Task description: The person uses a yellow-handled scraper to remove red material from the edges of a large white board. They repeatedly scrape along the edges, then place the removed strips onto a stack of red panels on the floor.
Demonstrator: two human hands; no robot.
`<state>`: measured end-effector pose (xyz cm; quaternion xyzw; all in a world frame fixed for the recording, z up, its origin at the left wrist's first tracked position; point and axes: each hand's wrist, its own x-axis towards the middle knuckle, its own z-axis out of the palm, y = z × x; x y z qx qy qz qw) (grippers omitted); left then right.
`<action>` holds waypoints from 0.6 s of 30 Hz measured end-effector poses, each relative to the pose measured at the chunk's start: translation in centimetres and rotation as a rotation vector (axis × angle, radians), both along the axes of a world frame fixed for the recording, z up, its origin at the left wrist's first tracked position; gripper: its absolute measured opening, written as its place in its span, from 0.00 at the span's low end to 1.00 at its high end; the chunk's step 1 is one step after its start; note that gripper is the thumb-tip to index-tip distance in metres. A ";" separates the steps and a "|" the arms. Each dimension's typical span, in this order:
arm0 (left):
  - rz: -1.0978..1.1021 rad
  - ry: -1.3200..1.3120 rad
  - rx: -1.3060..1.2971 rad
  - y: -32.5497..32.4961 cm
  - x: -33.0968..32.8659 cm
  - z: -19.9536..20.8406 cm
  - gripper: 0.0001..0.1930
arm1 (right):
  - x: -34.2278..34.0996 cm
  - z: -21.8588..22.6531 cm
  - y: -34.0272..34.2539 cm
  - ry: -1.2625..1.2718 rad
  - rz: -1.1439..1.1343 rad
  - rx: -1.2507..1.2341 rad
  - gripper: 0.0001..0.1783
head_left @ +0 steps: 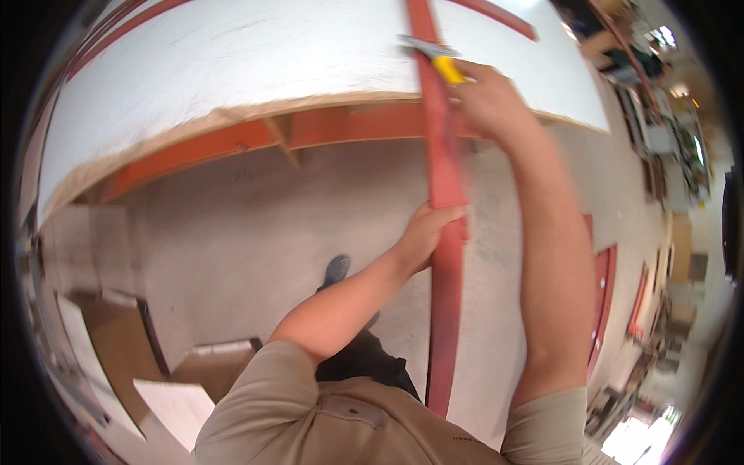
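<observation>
A long, flat red strip (445, 170) runs from the white tabletop down past my right side, its far end resting over the table edge. Wrapped round its middle is my left hand (424, 234), thumb lying on the upper face. My right hand (490, 97) is closed on a yellow-handled scraper (447, 70) near the table's edge. The scraper's wide grey metal blade lies across the strip's upper face. Motion blur hides some of the fingers and the exact contact of the blade.
The white tabletop (263, 58) has a worn wooden edge and an orange frame below. More red strips (500, 19) lie on it. Cardboard boxes (124, 341) stand on the floor at lower left. Red panels (603, 287) and stacked materials are on the right.
</observation>
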<state>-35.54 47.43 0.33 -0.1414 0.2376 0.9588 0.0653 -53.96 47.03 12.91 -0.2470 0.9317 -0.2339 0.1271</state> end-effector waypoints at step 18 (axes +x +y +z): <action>-0.062 -0.172 0.040 -1.4 0.2 -2.5 0.09 | -2.8 -1.4 -4.7 0.097 -0.040 -0.091 0.15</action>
